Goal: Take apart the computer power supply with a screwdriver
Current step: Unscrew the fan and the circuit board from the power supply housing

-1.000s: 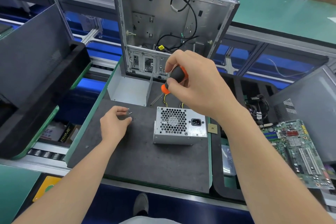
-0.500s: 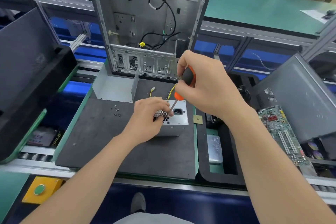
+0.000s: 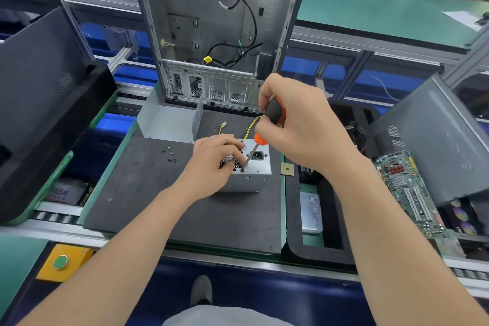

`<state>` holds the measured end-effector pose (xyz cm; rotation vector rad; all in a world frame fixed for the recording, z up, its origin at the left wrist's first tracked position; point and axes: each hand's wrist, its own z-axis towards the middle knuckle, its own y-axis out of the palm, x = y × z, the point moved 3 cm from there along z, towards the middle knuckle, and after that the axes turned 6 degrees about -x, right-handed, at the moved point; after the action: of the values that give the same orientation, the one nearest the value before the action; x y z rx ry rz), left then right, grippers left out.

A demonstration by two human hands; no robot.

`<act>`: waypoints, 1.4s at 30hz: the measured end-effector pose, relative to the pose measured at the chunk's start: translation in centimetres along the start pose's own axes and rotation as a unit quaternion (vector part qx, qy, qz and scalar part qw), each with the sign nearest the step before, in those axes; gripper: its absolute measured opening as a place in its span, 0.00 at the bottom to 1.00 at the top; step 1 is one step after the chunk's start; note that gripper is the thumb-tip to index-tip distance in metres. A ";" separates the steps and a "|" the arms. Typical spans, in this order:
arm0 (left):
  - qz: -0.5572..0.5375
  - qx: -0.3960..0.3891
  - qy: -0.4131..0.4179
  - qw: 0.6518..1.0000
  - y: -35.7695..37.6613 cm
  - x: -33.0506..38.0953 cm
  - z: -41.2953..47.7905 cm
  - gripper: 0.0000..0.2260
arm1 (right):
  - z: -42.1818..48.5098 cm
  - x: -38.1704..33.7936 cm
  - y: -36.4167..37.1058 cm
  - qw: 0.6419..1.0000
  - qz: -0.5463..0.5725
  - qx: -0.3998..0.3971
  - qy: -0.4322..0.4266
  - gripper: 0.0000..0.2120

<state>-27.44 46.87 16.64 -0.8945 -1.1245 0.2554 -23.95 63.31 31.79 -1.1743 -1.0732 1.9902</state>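
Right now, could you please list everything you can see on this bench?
power supply: one, silver, mid-mat
screwdriver: one, black-orange handle, tip on power supply's face
screws: several, dark, loose on mat left of power supply
mat: one, dark grey, bench centre
computer case: one, silver, upright behind mat
motherboard: one, green, far right
side panels: two, dark grey, far left and right
button box: one, yellow, bottom left
left-hand grip: one, bare, rests on power supply
right-hand grip: one, bare, holds screwdriver handle
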 end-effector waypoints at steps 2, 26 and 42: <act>0.003 -0.002 0.000 1.000 0.0 0.0 0.0 0.17 | 0.0 -0.1 0.0 1.000 0.002 -0.001 -0.003 0.08; 0.004 -0.015 0.000 1.000 0.0 -0.2 0.1 0.18 | -0.3 0.1 0.1 1.000 -0.004 -0.006 0.003 0.08; 0.022 0.009 0.051 0.998 0.4 -0.4 -0.3 0.11 | 1.4 -2.2 0.7 0.990 -0.052 -0.118 -0.057 0.07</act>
<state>-27.20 46.74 16.03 -0.9078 -1.0066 0.2528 -24.25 60.77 32.53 -1.1064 -1.4303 1.9083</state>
